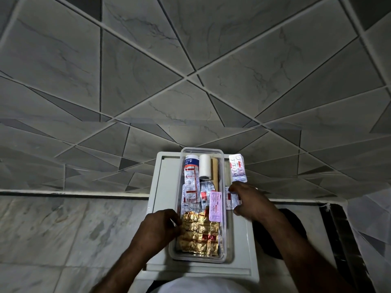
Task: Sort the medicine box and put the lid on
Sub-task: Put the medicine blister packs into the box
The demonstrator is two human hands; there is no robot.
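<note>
A clear plastic medicine box (pixel 224 240) stands on a white stool top (pixel 160 187). It holds gold foil strips (pixel 198 233), a pink strip (pixel 215 206), red-and-silver blister strips (pixel 191 182), a white tape roll (pixel 204 167) and an adhesive tape tube (pixel 190 160). My left hand (pixel 160 226) touches the gold strips at the box's left edge. Beside the box's right wall, my right hand (pixel 250 200) grips a silver blister strip (pixel 230 200). Another blister strip (pixel 238 168) lies on the stool outside the box. No lid shows.
The stool stands against a wall of grey patterned tiles (pixel 190 70) above a marble floor (pixel 63 229). A dark round object (pixel 281 233) lies to the stool's right. White cloth (pixel 201 286) shows at the bottom edge.
</note>
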